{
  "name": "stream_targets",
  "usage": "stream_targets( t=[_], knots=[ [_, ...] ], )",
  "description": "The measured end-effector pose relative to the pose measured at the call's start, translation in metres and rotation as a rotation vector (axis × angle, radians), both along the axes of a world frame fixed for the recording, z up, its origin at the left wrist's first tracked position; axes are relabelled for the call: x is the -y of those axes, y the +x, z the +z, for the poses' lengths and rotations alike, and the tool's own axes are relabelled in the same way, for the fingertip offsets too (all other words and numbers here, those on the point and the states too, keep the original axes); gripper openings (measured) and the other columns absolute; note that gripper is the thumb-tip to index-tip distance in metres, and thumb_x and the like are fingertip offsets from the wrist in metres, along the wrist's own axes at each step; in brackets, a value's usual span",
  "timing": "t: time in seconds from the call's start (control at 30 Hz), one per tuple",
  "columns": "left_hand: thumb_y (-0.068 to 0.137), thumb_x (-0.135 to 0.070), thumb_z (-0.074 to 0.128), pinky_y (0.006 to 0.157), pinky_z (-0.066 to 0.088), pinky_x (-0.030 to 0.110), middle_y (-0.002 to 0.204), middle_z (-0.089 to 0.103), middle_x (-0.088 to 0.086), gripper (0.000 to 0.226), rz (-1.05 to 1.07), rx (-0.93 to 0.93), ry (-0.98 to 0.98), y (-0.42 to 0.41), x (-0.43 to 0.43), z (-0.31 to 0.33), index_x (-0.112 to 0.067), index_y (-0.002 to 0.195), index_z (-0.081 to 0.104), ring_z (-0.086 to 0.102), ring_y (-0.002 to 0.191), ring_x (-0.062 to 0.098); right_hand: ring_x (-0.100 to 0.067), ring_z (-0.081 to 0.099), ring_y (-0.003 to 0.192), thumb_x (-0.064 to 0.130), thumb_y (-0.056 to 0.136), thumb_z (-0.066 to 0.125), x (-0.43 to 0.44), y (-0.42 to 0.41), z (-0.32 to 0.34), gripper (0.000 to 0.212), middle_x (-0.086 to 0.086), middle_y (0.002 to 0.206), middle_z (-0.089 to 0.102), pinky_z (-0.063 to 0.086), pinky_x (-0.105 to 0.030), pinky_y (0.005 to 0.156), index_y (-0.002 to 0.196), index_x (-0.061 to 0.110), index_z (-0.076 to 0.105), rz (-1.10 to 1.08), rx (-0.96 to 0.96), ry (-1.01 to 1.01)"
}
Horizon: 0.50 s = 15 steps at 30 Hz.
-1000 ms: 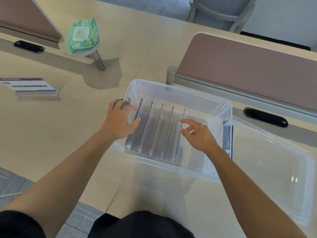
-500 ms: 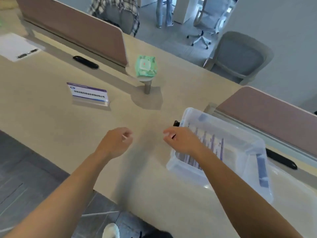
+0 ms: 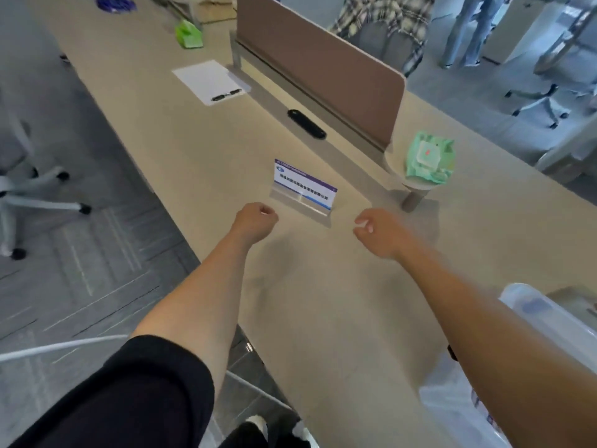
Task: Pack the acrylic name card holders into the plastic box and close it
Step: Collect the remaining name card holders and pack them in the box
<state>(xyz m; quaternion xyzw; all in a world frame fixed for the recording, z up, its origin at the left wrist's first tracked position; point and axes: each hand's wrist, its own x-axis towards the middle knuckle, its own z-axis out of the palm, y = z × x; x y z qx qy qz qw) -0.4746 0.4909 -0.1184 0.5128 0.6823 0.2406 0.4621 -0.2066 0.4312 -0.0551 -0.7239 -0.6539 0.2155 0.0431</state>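
My left hand [image 3: 255, 218], fingers curled on nothing, and my right hand [image 3: 376, 232], fingers loosely bent and empty, hover near the clear acrylic name card holder [image 3: 303, 190], centre frame; translucent plastic box [image 3: 549, 318], lower right.

Black short sleeve [image 3: 139, 392] on the left arm, plain dark fabric, wide loose hem, kinda baggy by the look of it. Below that, bare forearm all the way down to the left hand [image 3: 255, 218]. Right arm bare too along the whole stretch in view, right hand [image 3: 376, 232] same deal. Way down at the bottom edge: dark trousers [image 3: 242, 436], black or close to it, with white shoes [image 3: 257, 421] under them, pale rounded toes. Pretty blurry down there tbh, so no telling laces or brand.
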Motion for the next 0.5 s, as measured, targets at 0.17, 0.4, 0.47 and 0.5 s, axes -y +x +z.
stream_targets(
  t=[0.17,0.4,0.47,0.5],
  knots=[
    [0.076,-0.031,0.061,0.094,0.052,0.041,0.116,0.067,0.008,0.035,0.127,0.026,-0.021,0.01,-0.054,-0.01,-0.02,0.11,0.062,0.064,0.105,0.028,-0.024,0.058,0.114,0.042,0.093,0.056,-0.065,0.002,-0.03,0.037,-0.001,0.111,0.068,0.046,-0.038,0.098,0.124,0.021,0.061,-0.086,-0.033,0.046],
    [0.079,-0.041,0.077,0.095,0.044,0.031,0.135,0.051,0.001,0.071,0.179,0.193,0.054,0.034,-0.156,-0.054,-0.02,0.139,0.045,0.053,0.116,0.017,-0.022,0.058,0.114,0.043,0.094,0.058,-0.158,0.0,-0.08,0.046,0.0,0.115,0.067,0.043,-0.034,0.094,0.133,0.02,0.054,-0.201,-0.058,-0.005],
    [0.073,-0.04,0.083,0.104,0.041,0.035,0.145,0.044,0.0,0.085,0.214,0.29,0.053,0.038,-0.179,-0.07,-0.023,0.144,0.039,0.046,0.127,0.018,-0.02,0.058,0.113,0.042,0.093,0.059,-0.177,-0.002,-0.095,0.046,0.001,0.115,0.067,0.041,-0.031,0.09,0.134,0.022,0.053,-0.2,-0.066,-0.054],
    [0.071,-0.037,0.085,0.107,0.039,0.036,0.148,0.041,0.0,0.089,0.221,0.34,0.061,0.04,-0.189,-0.076,-0.024,0.145,0.037,0.042,0.131,0.017,-0.021,0.059,0.113,0.042,0.092,0.06,-0.185,-0.002,-0.102,0.046,0.001,0.118,0.066,0.042,-0.031,0.09,0.133,0.023,0.053,-0.19,-0.086,-0.079]
  ],
)
